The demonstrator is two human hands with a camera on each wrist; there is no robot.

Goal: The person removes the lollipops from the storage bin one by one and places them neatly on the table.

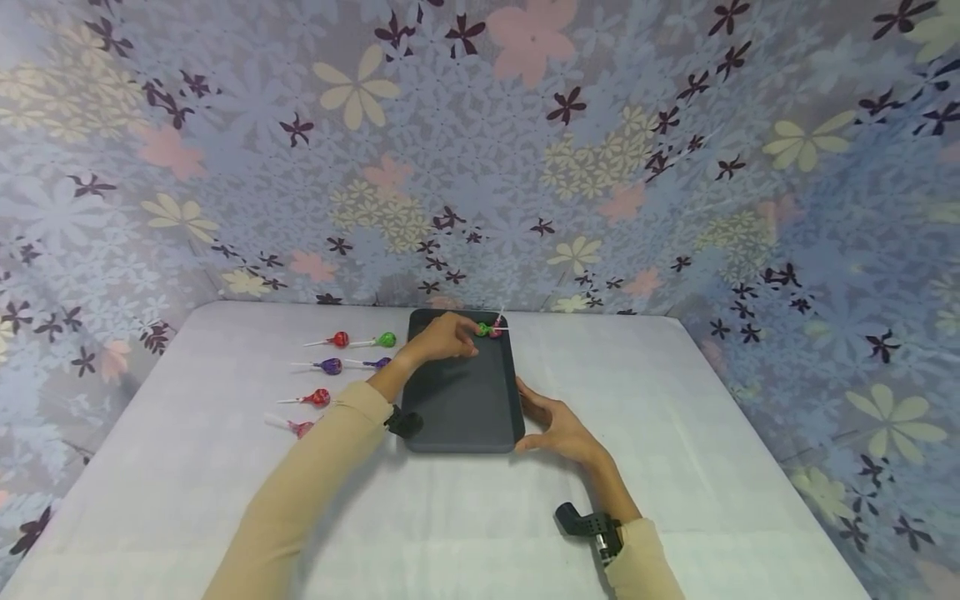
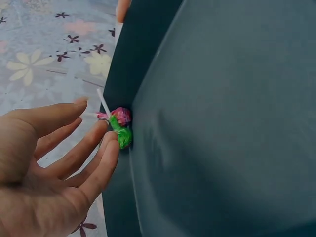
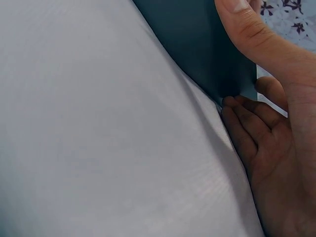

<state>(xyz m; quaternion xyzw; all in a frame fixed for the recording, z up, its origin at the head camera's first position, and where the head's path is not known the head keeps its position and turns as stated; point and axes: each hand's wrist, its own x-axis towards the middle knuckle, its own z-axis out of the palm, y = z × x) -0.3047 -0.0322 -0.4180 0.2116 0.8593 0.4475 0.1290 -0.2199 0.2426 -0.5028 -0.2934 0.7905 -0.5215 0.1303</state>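
A dark grey tray [image 1: 465, 400] lies on the white-covered table. In its far right corner sit a green-wrapped lollipop [image 2: 124, 138] and a pink-wrapped lollipop [image 2: 122, 115], close against each other. My left hand [image 1: 444, 337] reaches over the far part of the tray. Its fingers are loosely bent, the fingertips right at the green lollipop, and the thumb stands apart from it. At the tray's near right corner, my right hand [image 1: 558, 429] rests against the side wall, thumb and fingers spread, fingertips touching the outer wall [image 3: 232, 84].
Left of the tray, lollipops lie in rows: a red one [image 1: 340, 339] and a green one [image 1: 386, 339], two purple ones [image 1: 330, 366], another red one [image 1: 320, 397] and a pink one [image 1: 302, 429]. My left sleeve [image 1: 315, 467] partly covers this area. Flowered cloth [image 1: 480, 167] hangs behind the table.
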